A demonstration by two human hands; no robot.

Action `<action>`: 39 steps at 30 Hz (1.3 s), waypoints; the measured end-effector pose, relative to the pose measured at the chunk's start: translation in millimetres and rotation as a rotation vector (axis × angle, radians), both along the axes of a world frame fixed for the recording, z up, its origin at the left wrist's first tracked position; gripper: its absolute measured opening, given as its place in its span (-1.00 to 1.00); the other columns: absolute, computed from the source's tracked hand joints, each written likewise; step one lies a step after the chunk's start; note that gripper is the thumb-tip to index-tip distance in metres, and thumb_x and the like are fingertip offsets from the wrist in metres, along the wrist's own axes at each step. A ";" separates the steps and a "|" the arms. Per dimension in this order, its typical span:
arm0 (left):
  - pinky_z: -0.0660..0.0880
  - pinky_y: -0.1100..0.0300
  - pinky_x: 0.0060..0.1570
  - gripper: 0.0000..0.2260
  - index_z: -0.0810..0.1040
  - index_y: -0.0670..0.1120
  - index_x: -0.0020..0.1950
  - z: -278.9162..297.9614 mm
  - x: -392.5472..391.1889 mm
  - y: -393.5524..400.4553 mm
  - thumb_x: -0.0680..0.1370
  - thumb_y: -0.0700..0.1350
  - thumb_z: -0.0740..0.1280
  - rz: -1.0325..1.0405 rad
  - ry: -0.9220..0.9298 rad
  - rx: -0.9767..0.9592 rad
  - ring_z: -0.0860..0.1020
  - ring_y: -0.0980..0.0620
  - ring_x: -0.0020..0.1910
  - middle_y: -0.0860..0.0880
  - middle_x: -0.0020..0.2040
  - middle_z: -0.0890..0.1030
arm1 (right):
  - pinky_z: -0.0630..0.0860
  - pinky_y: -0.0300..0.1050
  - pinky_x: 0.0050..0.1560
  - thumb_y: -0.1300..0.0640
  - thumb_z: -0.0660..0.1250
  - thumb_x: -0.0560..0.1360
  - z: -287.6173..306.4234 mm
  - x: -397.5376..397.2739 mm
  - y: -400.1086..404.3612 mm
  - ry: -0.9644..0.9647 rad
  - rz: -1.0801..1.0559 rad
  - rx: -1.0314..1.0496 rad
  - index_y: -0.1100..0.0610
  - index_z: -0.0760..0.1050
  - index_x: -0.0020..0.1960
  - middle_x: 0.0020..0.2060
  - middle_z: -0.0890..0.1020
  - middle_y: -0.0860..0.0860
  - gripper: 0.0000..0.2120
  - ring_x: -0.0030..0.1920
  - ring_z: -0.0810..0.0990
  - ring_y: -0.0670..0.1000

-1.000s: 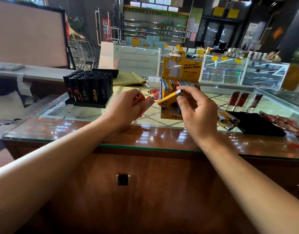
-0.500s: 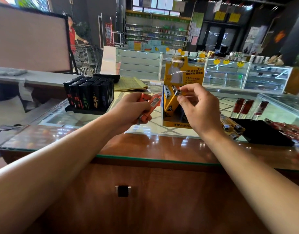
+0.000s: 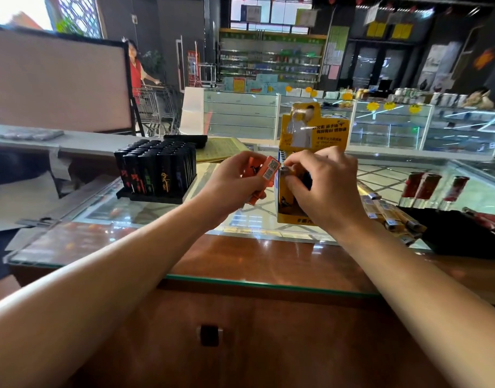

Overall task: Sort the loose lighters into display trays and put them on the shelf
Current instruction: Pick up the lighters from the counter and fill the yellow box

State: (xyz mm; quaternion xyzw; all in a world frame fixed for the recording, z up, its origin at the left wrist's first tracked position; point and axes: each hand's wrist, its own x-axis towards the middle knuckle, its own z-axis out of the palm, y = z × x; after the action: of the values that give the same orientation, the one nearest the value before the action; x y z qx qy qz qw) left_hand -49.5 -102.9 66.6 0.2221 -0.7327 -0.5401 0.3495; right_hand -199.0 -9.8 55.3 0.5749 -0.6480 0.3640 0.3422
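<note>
The filling step is in hand: the right hand (image 3: pixel 322 189) pinches a yellow lighter (image 3: pixel 285 189) upright and works it into the yellow tray (image 3: pixel 294 219) at twelve o'clock on the bench (image 3: pixel 268 261). The left hand (image 3: pixel 235 186), just at nine o'clock of it, grips a few orange lighters (image 3: pixel 266 177). Next, I'd judge, that lighter needs seating straight in its slot, then an orange one passed across; loose lighters (image 3: pixel 392 217) wait at three o'clock.

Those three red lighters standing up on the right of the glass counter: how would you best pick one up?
Pinch a red lighter near its top, coming down from above. They stand upright with a gap between them, so the top is free, while the black tray crowds the near side.
</note>
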 end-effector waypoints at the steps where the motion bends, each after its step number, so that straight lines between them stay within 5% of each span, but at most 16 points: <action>1: 0.39 0.35 -0.49 -0.78 0.55 -0.08 0.14 0.2 -0.7 0.5 0.55 -0.33 0.34 0.007 -0.003 -0.016 0.53 0.13 -0.44 -0.05 -0.23 0.60 | 0.16 -0.06 -0.07 0.02 0.40 0.47 -1.3 1.1 -1.2 0.017 0.002 0.001 0.02 0.62 0.04 -0.25 0.62 -0.09 -0.83 -0.06 0.51 0.09; 8: 0.40 0.32 -0.47 -0.73 0.57 -0.05 0.09 -5.3 -3.7 0.0 0.50 -0.36 0.33 0.067 0.025 -0.038 0.56 0.03 -0.34 -0.04 -0.16 0.61 | 0.05 -0.15 -0.08 0.04 0.35 0.44 -7.4 -3.9 2.8 -0.005 0.001 0.009 0.02 0.61 0.08 -0.15 0.66 -0.07 -0.77 -0.01 0.48 0.09; 16: 0.39 0.35 -0.49 -0.70 0.59 -0.08 0.13 -10.6 0.6 -4.5 0.46 -0.36 0.34 0.112 0.047 -0.041 0.54 0.14 -0.44 -0.02 -0.19 0.62 | 0.19 -0.06 0.00 0.03 0.36 0.45 -12.0 -8.9 -0.7 0.016 -0.049 0.041 0.03 0.59 0.08 -0.02 0.64 -0.05 -0.78 0.06 0.44 0.09; 29: 0.45 0.26 -0.41 -0.78 0.59 -0.07 0.06 -12.2 7.0 -1.6 0.47 -0.27 0.47 -0.001 0.139 -0.046 0.66 0.00 -0.26 -0.08 -0.14 0.69 | 0.25 -0.06 0.05 -0.02 0.36 0.47 -12.5 -8.9 4.9 -0.053 -0.005 0.023 0.02 0.60 0.18 0.05 0.63 -0.05 -0.69 0.10 0.43 0.09; 34: 0.45 0.28 -0.42 -0.80 0.60 -0.09 0.05 -11.3 8.6 -0.1 0.47 -0.28 0.47 -0.066 0.171 -0.005 0.67 -0.02 -0.26 -0.10 -0.14 0.68 | 0.30 -0.04 0.12 0.15 0.37 0.50 -8.9 -1.3 7.5 -0.016 0.151 0.032 0.05 0.50 0.34 0.14 0.62 -0.02 -0.59 0.15 0.37 0.03; 39: 0.43 0.25 -0.42 -0.85 0.60 -0.10 0.07 -13.4 8.6 -2.5 0.52 -0.26 0.42 -0.108 0.158 0.012 0.65 -0.02 -0.27 -0.08 -0.17 0.68 | 0.35 -0.09 0.10 0.14 0.37 0.52 -7.1 -4.8 6.4 -0.007 0.169 -0.021 0.10 0.61 0.17 0.07 0.64 -0.02 -0.76 0.11 0.41 0.02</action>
State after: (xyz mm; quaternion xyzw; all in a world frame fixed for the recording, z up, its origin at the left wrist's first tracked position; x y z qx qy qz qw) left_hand -40.9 -105.4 53.1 0.1412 -0.7107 -0.5781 0.3753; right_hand -203.7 -3.4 48.2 0.6227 -0.5945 0.4004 0.3138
